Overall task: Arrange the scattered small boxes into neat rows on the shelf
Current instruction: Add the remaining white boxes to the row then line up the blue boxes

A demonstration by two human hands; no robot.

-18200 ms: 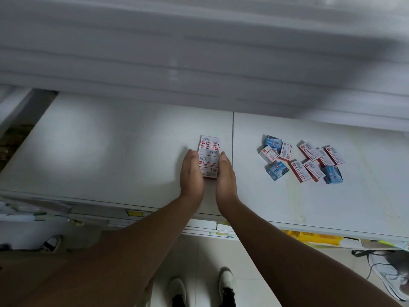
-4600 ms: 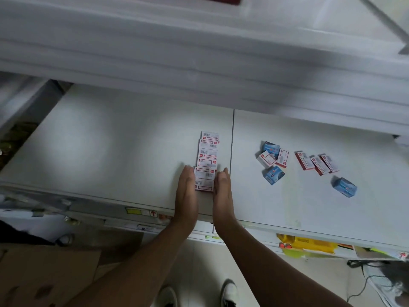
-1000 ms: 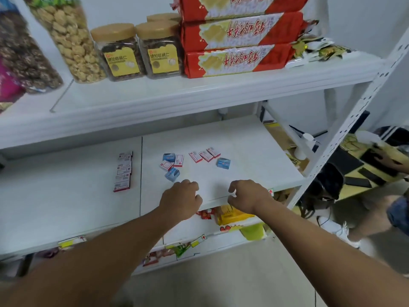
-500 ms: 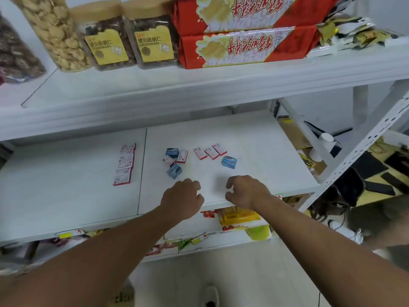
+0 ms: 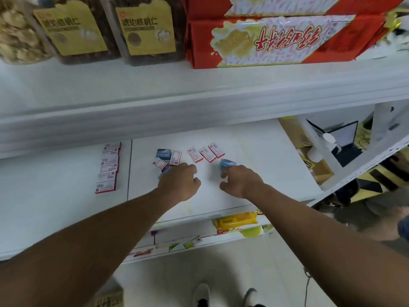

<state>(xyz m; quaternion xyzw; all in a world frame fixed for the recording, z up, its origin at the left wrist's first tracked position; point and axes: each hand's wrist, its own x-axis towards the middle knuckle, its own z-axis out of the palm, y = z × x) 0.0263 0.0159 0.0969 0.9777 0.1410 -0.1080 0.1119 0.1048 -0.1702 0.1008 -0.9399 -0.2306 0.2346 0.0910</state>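
Right hand [image 5: 241,181] curled, fingertips apparently touching blue box [image 5: 227,163] | left hand [image 5: 179,181] loosely fisted beside

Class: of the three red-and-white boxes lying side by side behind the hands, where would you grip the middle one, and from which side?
Probably from above: the middle box lies flat, close between its neighbours, so its long sides look blocked. Pinch its two short ends, near and far, which appear free.

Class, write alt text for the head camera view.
Two bare hands reach onto a white shelf: the left hand and right hand each touch a blue box among scattered red-and-white boxes. A tidy row of boxes lies further left.
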